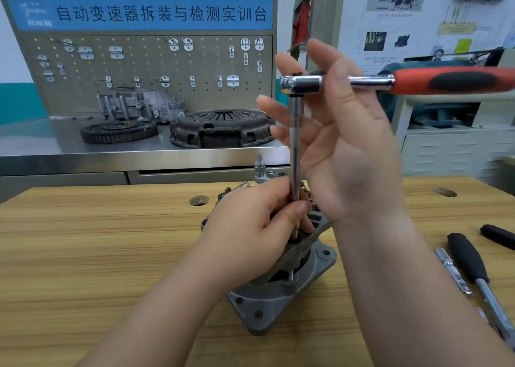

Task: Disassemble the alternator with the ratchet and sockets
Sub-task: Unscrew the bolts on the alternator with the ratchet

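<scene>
The grey alternator (276,297) stands on the wooden table (97,241), its flange facing me. A chrome ratchet (303,84) with a red and black handle (457,81) sits level above it. A long chrome extension (294,149) drops straight down from the ratchet head into the alternator's top. My left hand (250,233) lies on the alternator and pinches the extension's lower end between thumb and fingers. My right hand (342,141) is up by the ratchet head, fingers loosely spread around the head and the extension's top. Where the tool meets the alternator is hidden by my left hand.
More tools lie at the right: a black-handled tool (471,260), a second black handle (498,235) and a small chrome piece (452,272). Behind the table a steel bench (69,146) carries a clutch cover (223,128), a gear ring (118,131) and a housing under a pegboard (156,68).
</scene>
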A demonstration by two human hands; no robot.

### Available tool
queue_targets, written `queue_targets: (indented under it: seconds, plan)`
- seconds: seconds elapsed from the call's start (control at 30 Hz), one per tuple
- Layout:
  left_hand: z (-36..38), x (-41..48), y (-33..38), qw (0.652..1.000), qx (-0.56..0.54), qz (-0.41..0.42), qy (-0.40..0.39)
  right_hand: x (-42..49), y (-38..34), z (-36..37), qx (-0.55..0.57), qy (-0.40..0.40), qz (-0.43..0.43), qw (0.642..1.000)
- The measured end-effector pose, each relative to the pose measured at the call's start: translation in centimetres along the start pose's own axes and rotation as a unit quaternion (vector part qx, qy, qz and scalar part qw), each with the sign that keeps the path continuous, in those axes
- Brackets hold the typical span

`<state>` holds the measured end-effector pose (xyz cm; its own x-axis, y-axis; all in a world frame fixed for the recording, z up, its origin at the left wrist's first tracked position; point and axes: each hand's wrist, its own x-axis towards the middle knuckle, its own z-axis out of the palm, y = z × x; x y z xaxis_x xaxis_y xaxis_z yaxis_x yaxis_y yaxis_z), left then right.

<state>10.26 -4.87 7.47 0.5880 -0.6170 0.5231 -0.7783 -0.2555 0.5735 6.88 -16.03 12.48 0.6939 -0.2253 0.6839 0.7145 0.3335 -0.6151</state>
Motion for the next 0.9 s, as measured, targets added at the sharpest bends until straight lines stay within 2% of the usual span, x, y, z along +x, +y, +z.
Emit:
queue_targets:
  seconds: [0.07, 0.13, 0.23, 0.33, 0.43, 0.67, 0.77, 0.9]
  plan:
    - [0.0, -0.02, 0.02, 1.0, 0.002, -0.005, -0.003, -0.13, 0.1, 0.18, -0.06, 0.004, -0.076, 0.995]
    - [-0.03, -0.01, 0.0, 1.0, -0.006, -0.001, -0.005, -0.22, 0.25, 0.26, -0.055, -0.004, -0.084, 0.995]
    - [-0.01, -0.05, -0.09, 0.999, -0.034, 0.013, -0.002, -0.11, 0.48, 0.15, 0.018, -0.007, -0.01, 1.0]
    - [-0.02, -0.12, -0.14, 0.999, -0.044, 0.018, -0.003, 0.4, 0.25, -0.4, 0.122, -0.017, 0.09, 0.988]
    - [-0.1, -0.06, -0.24, 1.0, -0.016, 0.025, -0.008, 0.5, 0.09, -0.57, 0.138, -0.033, 0.139, 0.98]
    - [-0.15, 0.03, -0.12, 1.0, 0.008, 0.008, 0.003, 0.07, 0.05, 0.08, -0.001, 0.016, -0.038, 0.999]
    - [-0.12, 0.1, -0.09, 1.0, -0.008, 0.008, -0.002, -0.03, 0.32, 0.08, -0.004, 0.007, -0.029, 1.0]
    - [-0.24, -0.1, -0.08, 0.999, -0.036, 0.012, -0.013, 0.24, 0.54, -0.17, 0.06, -0.005, 0.055, 0.997]
